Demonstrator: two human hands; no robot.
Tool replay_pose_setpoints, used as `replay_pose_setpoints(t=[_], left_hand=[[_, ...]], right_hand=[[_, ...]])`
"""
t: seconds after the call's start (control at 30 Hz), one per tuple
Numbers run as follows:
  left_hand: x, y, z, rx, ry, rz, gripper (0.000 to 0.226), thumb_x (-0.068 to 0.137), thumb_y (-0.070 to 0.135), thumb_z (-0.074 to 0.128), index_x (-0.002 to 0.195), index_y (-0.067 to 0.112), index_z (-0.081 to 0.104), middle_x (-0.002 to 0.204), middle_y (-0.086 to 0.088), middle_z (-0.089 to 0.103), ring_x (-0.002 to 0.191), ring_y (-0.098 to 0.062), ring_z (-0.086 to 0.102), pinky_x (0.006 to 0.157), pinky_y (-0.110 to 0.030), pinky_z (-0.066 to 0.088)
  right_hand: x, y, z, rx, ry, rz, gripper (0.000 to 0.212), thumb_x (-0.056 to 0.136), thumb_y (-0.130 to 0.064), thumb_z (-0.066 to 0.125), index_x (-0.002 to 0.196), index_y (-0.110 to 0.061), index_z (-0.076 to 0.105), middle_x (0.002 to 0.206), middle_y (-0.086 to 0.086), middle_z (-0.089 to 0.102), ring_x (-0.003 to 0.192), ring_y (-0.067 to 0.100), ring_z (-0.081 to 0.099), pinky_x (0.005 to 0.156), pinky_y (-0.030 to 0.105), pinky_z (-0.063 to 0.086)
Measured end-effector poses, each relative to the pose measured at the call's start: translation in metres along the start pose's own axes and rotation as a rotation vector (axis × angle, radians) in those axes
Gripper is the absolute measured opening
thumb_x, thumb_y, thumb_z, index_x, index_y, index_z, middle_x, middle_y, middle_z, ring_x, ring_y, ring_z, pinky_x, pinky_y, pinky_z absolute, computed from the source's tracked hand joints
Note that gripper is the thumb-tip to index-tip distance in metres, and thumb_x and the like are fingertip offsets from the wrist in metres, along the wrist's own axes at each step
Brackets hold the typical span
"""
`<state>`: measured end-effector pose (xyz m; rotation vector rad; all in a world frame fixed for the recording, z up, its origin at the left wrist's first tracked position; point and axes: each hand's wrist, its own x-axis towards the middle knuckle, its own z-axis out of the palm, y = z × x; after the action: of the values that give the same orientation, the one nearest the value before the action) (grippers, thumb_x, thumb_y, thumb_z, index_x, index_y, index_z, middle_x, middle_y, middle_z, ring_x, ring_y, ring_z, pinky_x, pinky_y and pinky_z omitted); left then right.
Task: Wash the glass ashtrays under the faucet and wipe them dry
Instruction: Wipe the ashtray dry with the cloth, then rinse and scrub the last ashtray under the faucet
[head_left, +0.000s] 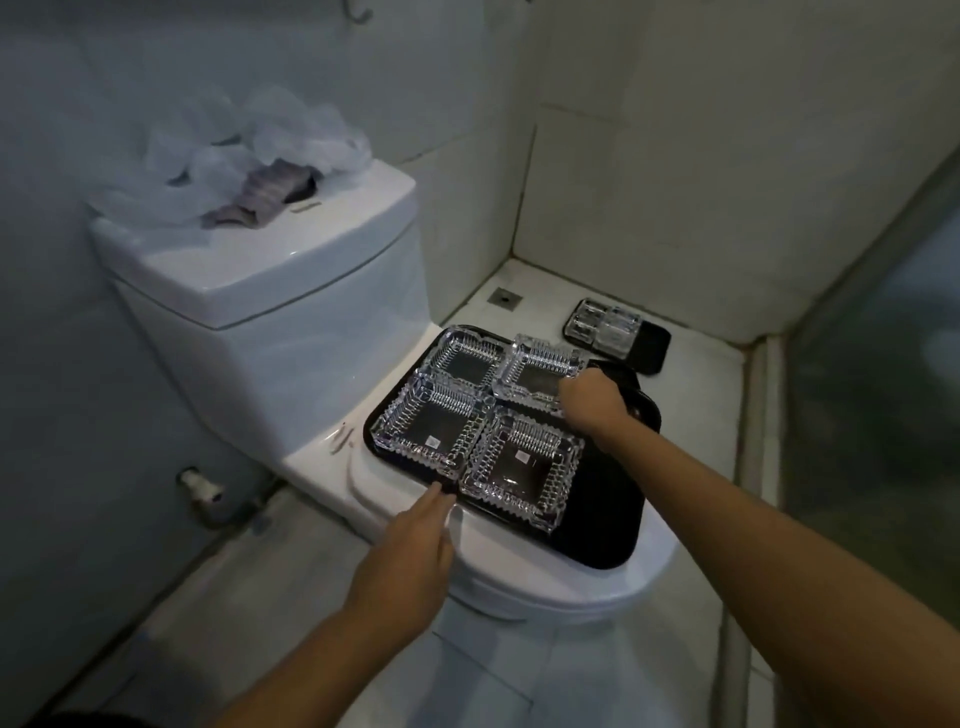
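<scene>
Several square cut-glass ashtrays sit on a black tray (597, 525) that lies on the closed toilet lid. The far right ashtray (535, 371) is gripped at its right edge by my right hand (592, 402), fingers curled over the rim. My left hand (415, 551) reaches forward with straight fingers, its fingertips touching the tray's near-left edge between the near left ashtray (431, 423) and the near right ashtray (524, 462). A far left ashtray (465, 353) lies at the tray's back corner.
A second black tray (652, 345) with more glass ashtrays (602, 325) lies on the floor by a floor drain (503, 297). On the toilet tank (270, 291) lie a plastic bag and folded cloths (270, 195). A glass partition stands at the right.
</scene>
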<state>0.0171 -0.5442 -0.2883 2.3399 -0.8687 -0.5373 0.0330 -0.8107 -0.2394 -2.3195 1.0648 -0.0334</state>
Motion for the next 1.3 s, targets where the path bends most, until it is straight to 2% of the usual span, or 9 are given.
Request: replay_pose_setpoints(t=[0.13,0.27,0.53,0.67,0.83,0.93,1.03,1.2,1.3], left_hand=[[0.003,-0.016,0.012,0.031,-0.035,0.021,0.058,0.104,0.017,0.039,0.158,0.026,0.021,0.167,0.008,0.005,0.149,-0.013,0.022,0.115,-0.022,0.024],[0.001,-0.019,0.017,0.098,-0.02,0.043,0.06,0.103,0.02,0.04,0.157,0.034,0.02,0.166,0.011,-0.005,0.148,-0.014,0.022,0.111,-0.029,0.036],[-0.002,-0.02,0.022,0.098,-0.02,0.047,0.062,0.103,0.021,0.04,0.158,0.036,0.016,0.165,0.012,-0.016,0.149,-0.015,0.021,0.111,-0.032,0.038],[-0.002,-0.018,0.022,0.126,-0.023,0.036,0.063,0.102,0.022,0.039,0.157,0.037,0.014,0.165,0.012,-0.018,0.147,-0.015,0.022,0.109,-0.034,0.04],[-0.002,-0.017,0.023,0.147,-0.023,0.033,0.062,0.102,0.023,0.04,0.157,0.036,0.014,0.165,0.011,-0.019,0.148,-0.015,0.022,0.108,-0.034,0.041],[-0.002,-0.017,0.023,0.15,-0.03,0.031,0.061,0.103,0.023,0.039,0.158,0.035,0.014,0.165,0.012,-0.019,0.147,-0.015,0.022,0.108,-0.034,0.04],[0.0,-0.019,0.023,0.14,-0.046,0.034,0.061,0.103,0.02,0.039,0.158,0.034,0.016,0.165,0.011,-0.016,0.146,-0.016,0.024,0.108,-0.035,0.04],[-0.001,-0.017,0.008,-0.054,-0.027,0.054,0.054,0.103,0.016,0.042,0.154,0.031,0.03,0.165,0.009,0.012,0.147,-0.016,0.025,0.116,-0.027,0.029],[-0.004,-0.011,-0.011,-0.123,0.042,0.04,0.047,0.102,0.016,0.044,0.147,0.028,0.043,0.151,0.007,0.043,0.137,-0.016,0.042,0.112,-0.029,0.036]], right_hand=[[0.015,-0.001,0.015,0.009,-0.032,0.056,0.034,0.102,-0.002,0.037,0.117,0.007,0.066,0.115,0.023,0.067,0.108,0.038,0.064,0.078,0.04,0.05],[0.031,0.008,0.025,0.107,-0.004,0.151,0.037,0.103,-0.013,0.037,0.124,0.006,0.06,0.125,0.026,0.061,0.118,0.041,0.058,0.096,0.043,0.047],[0.034,0.012,0.03,0.003,-0.029,0.145,0.038,0.104,-0.013,0.035,0.125,0.006,0.06,0.126,0.027,0.06,0.12,0.04,0.057,0.096,0.042,0.045],[0.035,0.012,0.032,-0.081,-0.035,0.103,0.034,0.103,-0.007,0.035,0.096,0.006,0.066,0.104,0.022,0.063,0.093,0.035,0.062,0.07,0.037,0.044],[0.042,0.016,0.035,-0.072,0.021,0.115,0.017,0.103,-0.02,0.042,0.094,-0.007,0.049,0.075,0.007,0.045,0.081,0.027,0.046,0.077,0.033,0.037],[0.046,0.021,0.036,-0.151,-0.001,0.114,0.023,0.101,-0.023,0.045,0.087,-0.006,0.049,0.071,0.007,0.043,0.058,0.018,0.038,0.065,0.031,0.039],[0.05,0.028,0.037,-0.165,-0.013,0.093,0.036,0.099,-0.025,0.048,0.068,-0.007,0.045,0.07,0.008,0.05,0.056,0.019,0.044,0.05,0.027,0.035],[0.031,0.025,0.026,-0.326,0.098,0.054,0.045,0.101,-0.047,0.043,0.081,-0.009,0.055,0.085,0.012,0.062,0.081,0.032,0.064,0.073,0.037,0.051],[0.016,0.015,0.016,-0.331,0.238,-0.098,0.043,0.101,-0.042,0.046,0.073,-0.01,0.051,0.074,0.009,0.059,0.068,0.029,0.06,0.066,0.038,0.052]])
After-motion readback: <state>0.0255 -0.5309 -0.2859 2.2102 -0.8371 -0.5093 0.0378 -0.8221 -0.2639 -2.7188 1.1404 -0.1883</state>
